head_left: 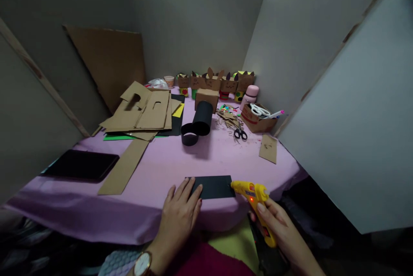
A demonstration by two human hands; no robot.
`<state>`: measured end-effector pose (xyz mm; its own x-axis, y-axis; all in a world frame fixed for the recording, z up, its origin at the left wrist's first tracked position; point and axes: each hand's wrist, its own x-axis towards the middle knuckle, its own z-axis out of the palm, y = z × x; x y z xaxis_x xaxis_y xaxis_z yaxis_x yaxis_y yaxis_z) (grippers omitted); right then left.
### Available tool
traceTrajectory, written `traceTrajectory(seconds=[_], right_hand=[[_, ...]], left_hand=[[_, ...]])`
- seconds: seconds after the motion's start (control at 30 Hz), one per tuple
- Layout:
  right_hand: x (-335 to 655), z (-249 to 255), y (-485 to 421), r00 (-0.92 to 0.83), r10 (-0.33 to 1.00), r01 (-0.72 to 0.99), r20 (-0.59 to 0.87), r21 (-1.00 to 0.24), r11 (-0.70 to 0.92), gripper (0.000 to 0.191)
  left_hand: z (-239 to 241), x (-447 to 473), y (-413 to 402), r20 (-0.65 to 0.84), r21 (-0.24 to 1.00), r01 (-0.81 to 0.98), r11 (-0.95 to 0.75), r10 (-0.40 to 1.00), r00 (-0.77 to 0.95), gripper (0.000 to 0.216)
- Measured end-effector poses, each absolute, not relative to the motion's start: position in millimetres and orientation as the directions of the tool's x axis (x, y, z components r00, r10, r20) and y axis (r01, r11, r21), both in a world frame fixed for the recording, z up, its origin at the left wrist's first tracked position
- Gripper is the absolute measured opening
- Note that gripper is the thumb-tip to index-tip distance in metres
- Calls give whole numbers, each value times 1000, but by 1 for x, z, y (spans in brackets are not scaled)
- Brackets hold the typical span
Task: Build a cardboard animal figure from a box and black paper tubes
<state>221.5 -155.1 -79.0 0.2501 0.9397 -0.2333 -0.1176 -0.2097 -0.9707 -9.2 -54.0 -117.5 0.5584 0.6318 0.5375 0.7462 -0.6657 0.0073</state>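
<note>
A black paper strip [214, 186] lies flat near the front edge of the table. My left hand [181, 207] rests on its left end, fingers stretched out and pressing it down. In my right hand [274, 222] is a yellow hot glue gun [253, 192] with a lit red light; its nozzle is at the strip's right end. Further back, a black paper tube [203, 118] lies on its side against a small cardboard box [206, 99]. Beside the tube stands a black paper ring [189, 134].
Cut cardboard sheets [155, 110] are piled at the left, near a black tablet [82, 164]. Black scissors [240, 133], cardboard scraps [229, 118] and a tool box [258, 119] are at the right. Decorated cups [211, 81] and a pink bottle [250, 95] stand behind. Grey panels [200, 22] enclose the table.
</note>
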Motion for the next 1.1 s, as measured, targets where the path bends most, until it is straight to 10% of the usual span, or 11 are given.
traceTrajectory(seconds=[1.1], right_hand=[[196,-70,-159,50,967,-16,-251,-968,-251,54]], left_hand=[[-118,-9,-56,542,61,754,-654,656,525,33]])
